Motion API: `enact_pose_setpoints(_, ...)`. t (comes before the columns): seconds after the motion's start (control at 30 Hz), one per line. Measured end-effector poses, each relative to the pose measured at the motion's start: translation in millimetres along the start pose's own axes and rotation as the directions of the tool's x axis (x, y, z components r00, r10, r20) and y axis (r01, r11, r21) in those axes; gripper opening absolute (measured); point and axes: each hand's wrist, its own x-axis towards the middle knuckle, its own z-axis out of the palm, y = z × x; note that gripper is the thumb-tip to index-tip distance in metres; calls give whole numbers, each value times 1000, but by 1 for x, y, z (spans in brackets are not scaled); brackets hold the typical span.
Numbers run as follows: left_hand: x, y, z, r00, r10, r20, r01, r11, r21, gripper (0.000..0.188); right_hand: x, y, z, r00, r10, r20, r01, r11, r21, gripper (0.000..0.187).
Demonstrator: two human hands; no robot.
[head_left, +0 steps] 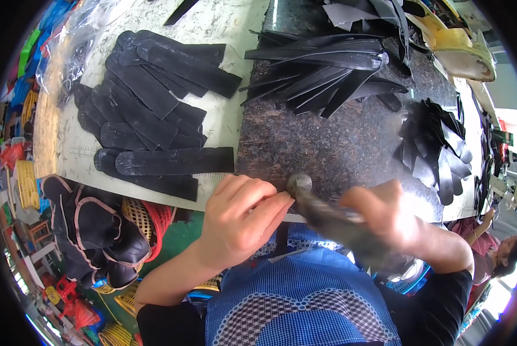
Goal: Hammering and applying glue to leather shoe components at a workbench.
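My right hand, smeared by motion, grips a hammer. The round hammer head is over the front edge of a dark speckled stone slab, just right of my left fingertips. My left hand is closed at the same edge, thumb and fingers pressed together. What they pinch is hidden. Beyond my left hand, black flat strips with rounded ends lie overlapped on a white board. Narrower, bent black strips are heaped at the back of the slab.
Another bunch of black pieces sits on the right of the slab. At the lower left, black items with pink trim hang over a basket. A cream machine part stands at the back right. Another person is at the far right.
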Motion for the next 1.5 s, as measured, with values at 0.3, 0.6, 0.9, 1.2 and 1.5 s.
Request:
enact_pose_setpoints(0.3, 12, -15, -11, 976, 190, 103, -189, 982, -24, 30, 1, 0, -2, 999, 31, 17, -31, 1000, 4, 18)
enact_pose_setpoints(0.6, 0, -1, -4, 998, 17, 65, -13, 998, -67, 21, 9, -3, -12, 994, 85, 75, -86, 996, 7, 20)
enact_pose_setpoints(0.9, -4, 0, -4, 999, 54, 8, -54, 995, 87, 21, 5, 4, -2, 999, 48, 20, -49, 998, 32, 19)
enact_pose_setpoints(1.2, -5, 2, 7, 999, 8, -33, -7, 1000, 17, 21, -1, 12, -2, 993, 79, -93, -77, 997, 19, 22)
enact_pose_setpoints(1.5, 10, -3, 5, 998, 52, 33, -52, 999, 5, 21, -7, 4, -5, 989, 141, -49, -139, 990, 32, 19)
